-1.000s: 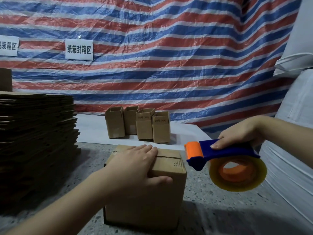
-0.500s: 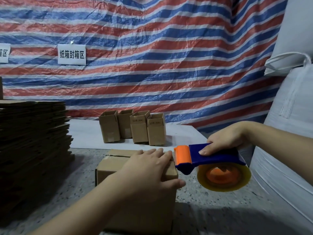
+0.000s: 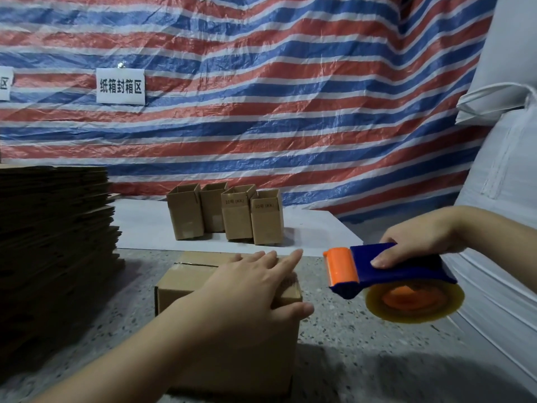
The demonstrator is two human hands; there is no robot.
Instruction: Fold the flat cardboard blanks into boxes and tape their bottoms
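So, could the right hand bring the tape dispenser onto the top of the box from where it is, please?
Probably yes: the right hand holds the tape dispenser beside the box, with nothing between, though the left hand covers much of the top.

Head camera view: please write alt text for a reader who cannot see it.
A person's left hand presses flat on a cardboard box while the right hand holds a blue and orange tape dispenser beside it. Four small open boxes stand behind; a stack of flat blanks sits left.

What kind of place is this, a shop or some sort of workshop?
Most likely a small packing or warehouse work area. A tall stack of flat cardboard blanks stands at the left, four folded small boxes wait at the back, and a striped tarp serves as the wall.
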